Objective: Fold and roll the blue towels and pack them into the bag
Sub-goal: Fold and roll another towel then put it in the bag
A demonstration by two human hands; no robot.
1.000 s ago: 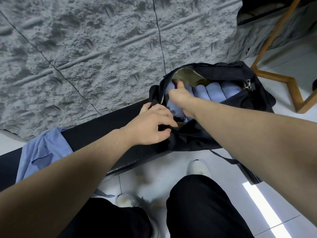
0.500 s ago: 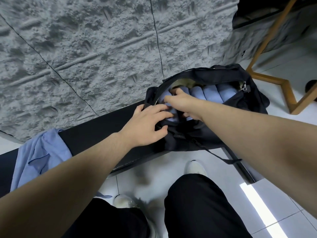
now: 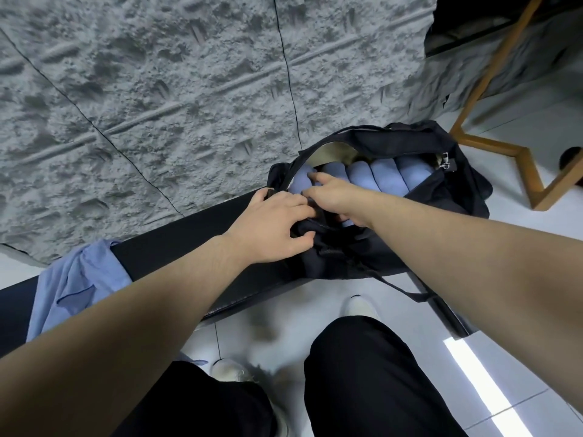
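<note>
Since the earlier frame the right hand (image 3: pixel 334 197) has dropped from the bag's upper rim down onto the rolls, while the left hand (image 3: pixel 274 225) has stayed on the near edge of the opening. Far to the left of the left fingers, one blue towel (image 3: pixel 75 279) lies loose and unrolled on the black bench (image 3: pixel 176 247), not yet folded. The left fingers lie spread and lightly curled over the dark fabric of the black bag (image 3: pixel 362 253), thumb pressing below, holding the mouth open. Just to their right, the right forefinger stretches out onto the leftmost of the rolled towels (image 3: pixel 372 178); its other fingers curl down into the bag, and I cannot tell whether they grip anything. Beyond those fingertips the rolls stand packed side by side, filling the opening across to the zip pull at the right end. My reading: this is the packing step, seating the newest roll. Next comes withdrawing both hands and reaching left for the loose towel, which needs flattening before any fold
</note>
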